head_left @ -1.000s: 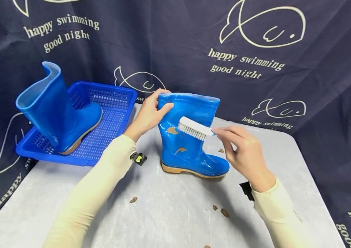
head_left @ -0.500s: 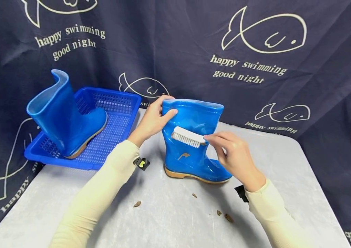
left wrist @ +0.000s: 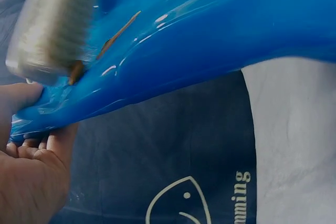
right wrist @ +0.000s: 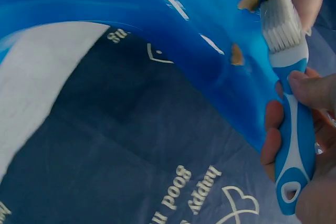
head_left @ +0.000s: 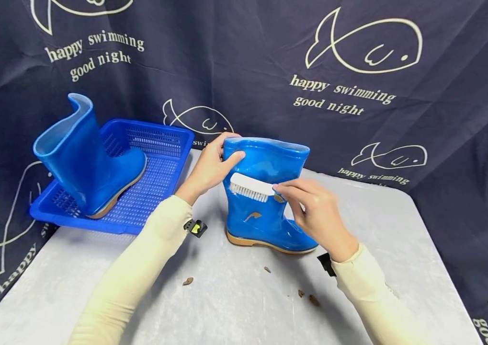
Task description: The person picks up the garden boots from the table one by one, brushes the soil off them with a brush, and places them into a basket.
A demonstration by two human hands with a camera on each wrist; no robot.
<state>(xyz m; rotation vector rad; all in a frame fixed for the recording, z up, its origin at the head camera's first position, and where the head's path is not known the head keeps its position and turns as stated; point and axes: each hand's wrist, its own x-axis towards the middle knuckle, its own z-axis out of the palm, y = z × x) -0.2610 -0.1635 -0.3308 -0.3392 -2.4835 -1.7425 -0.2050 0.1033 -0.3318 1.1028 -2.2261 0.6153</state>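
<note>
A shiny blue rain boot (head_left: 265,160) with a tan sole stands upright on the table, toe to the right. My left hand (head_left: 211,165) grips its top rim at the back, thumb on the near side. My right hand (head_left: 317,206) holds a scrub brush (head_left: 250,186) by its blue and white handle, as the right wrist view shows. The white bristles lie against the shaft, overlapping it in the head view. Brown smears mark the boot: one patch (head_left: 279,198) beside the brush head and a curved one (head_left: 252,216) near the ankle.
A second blue rain boot (head_left: 84,163) stands in a blue perforated plastic basket (head_left: 157,206) at the left of the grey-white table (head_left: 226,306). Several brown crumbs, one being a dried clump (head_left: 314,300), lie on the near part. A dark printed cloth (head_left: 248,62) hangs behind.
The brush in my right hand has moved left and down across the boot shaft, baring a brown patch on the right. My left hand keeps its grip on the rim.
</note>
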